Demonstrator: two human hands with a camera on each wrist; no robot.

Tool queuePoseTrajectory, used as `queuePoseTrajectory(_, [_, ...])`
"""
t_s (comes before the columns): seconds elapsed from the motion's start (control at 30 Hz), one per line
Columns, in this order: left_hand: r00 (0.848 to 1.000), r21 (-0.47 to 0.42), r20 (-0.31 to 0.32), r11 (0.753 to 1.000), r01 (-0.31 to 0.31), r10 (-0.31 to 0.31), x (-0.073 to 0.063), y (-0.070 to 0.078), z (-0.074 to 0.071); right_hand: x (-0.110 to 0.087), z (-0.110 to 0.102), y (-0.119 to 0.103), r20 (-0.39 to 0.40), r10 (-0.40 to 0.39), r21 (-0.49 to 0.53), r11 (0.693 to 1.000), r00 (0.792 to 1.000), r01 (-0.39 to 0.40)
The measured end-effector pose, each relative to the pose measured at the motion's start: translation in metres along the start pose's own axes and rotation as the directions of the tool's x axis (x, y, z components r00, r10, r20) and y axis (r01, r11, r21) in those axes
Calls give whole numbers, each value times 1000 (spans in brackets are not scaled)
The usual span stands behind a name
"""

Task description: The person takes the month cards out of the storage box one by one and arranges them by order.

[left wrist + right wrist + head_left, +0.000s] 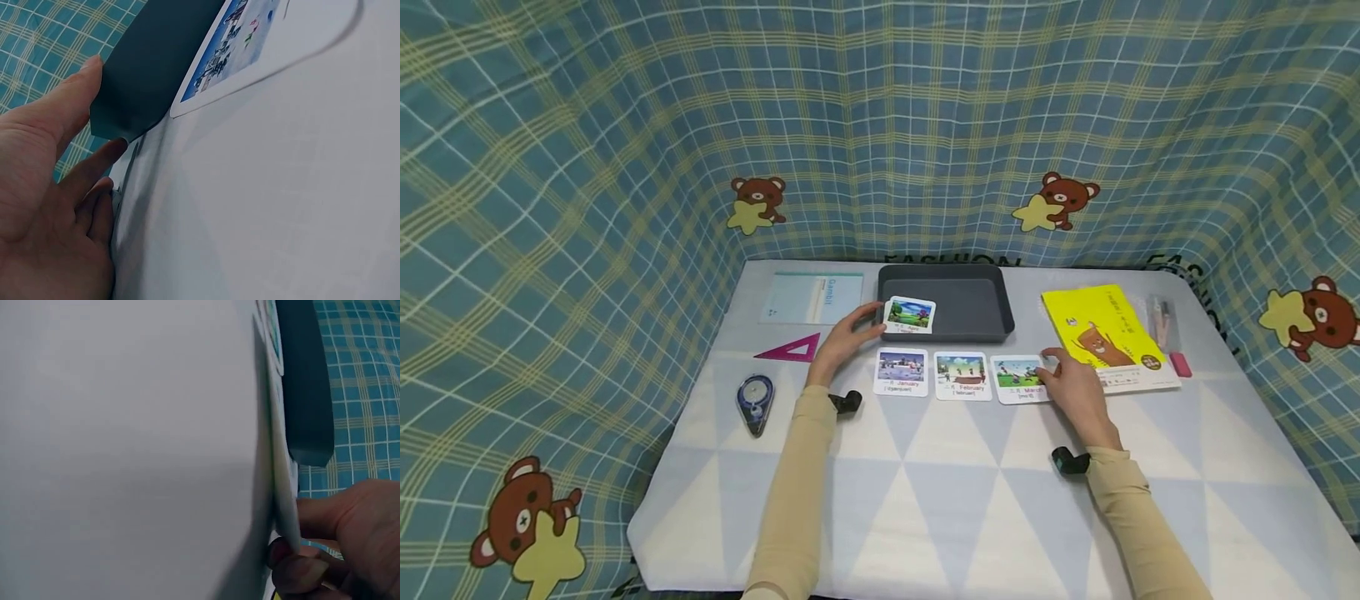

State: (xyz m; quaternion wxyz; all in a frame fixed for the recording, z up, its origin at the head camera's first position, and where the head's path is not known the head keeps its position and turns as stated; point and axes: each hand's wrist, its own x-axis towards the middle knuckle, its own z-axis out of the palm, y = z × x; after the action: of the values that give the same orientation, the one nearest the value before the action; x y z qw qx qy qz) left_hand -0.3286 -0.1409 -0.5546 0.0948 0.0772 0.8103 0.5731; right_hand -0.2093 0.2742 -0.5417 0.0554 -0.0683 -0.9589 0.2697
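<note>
My left hand (842,340) is at the left front corner of a dark grey tray (973,304), its thumb and forefinger (103,155) on either side of the wall in the left wrist view. An April picture card (910,315) overlaps that corner, right beside my fingertips. With my right hand (1075,392) I pinch the right edge of the March card (1015,379); in the right wrist view that card's edge (286,487) is between thumb and fingers, tilted off the cloth. The January card (901,372) and February card (962,376) lie left of it in a row.
A yellow book (1090,321) lies to the right, with a clear pencil pouch (1163,321) and pink eraser (1181,365) beside it. Leftward are a pale blue booklet (812,297), a magenta set square (790,348) and a blue correction tape (755,402). Plaid curtains surround the table.
</note>
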Motion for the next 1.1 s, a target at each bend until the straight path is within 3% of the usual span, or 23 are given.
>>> queuePoseTrajectory(0.13, [1000, -14, 14, 1000, -13, 13, 0, -1, -3, 2, -3, -5, 26, 6, -29, 1000, 1000, -5])
queuePoseTrajectory(0.27, [1000, -8, 21, 1000, -16, 16, 0, -2, -3, 6, -1, -13, -18, -7, 17, 1000, 1000, 8])
queuePoseTrajectory(0.4, [999, 9, 29, 1000, -22, 22, 1, -3, -4, 15, 6, -36, -86, -105, 130, 985, 991, 115])
queuePoseTrajectory(0.6, [999, 2, 14, 999, -40, 40, 2, -3, -9, 41, 22, -90, -87, -292, 278, 911, 952, 305])
queuePoseTrajectory(0.7, [1000, -3, 12, 1000, -25, 25, 2, -4, -8, 58, 36, -114, -21, -346, 319, 887, 938, 335])
queuePoseTrajectory(0.77, [1000, 5, 23, 1000, -14, 14, 2, -3, -6, 70, 45, -128, 47, -354, 329, 888, 934, 320])
queuePoseTrajectory(0.97, [999, 22, 39, 1000, -18, 17, 6, -1, -4, 105, 77, -156, 266, -303, 228, 942, 915, 246])
queuePoseTrajectory(1.1, [1000, 37, 18, 999, -11, 10, 6, -1, -8, 118, 95, -165, 317, -258, 140, 964, 912, 224])
